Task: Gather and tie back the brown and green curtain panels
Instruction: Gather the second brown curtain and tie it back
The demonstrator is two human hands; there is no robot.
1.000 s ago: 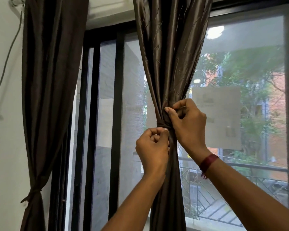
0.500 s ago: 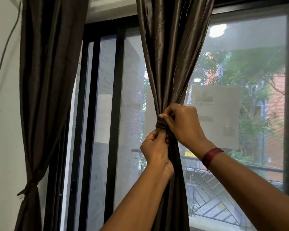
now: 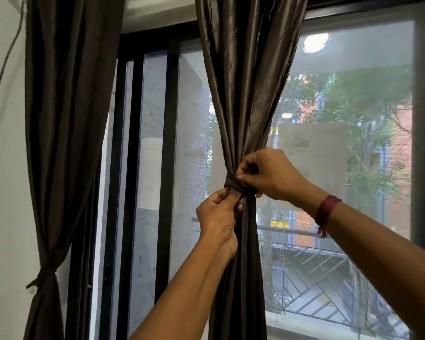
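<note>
Right hand (image 3: 268, 174) pinching the tie band (image 3: 238, 185) around the gathered middle curtain (image 3: 243, 106); left hand (image 3: 219, 217) gripping its loose end below. Advisable: pulling evenly, keeping pleats bunched. Left curtain (image 3: 66, 119) hanging tied.

Indoor room, likely a home or office on an upper floor: plain white wall (image 3: 5, 192), black-framed window (image 3: 167, 143) with mesh screen, satin curtains (image 3: 66, 119), balcony railing (image 3: 312, 263), trees and brick buildings outside.
</note>
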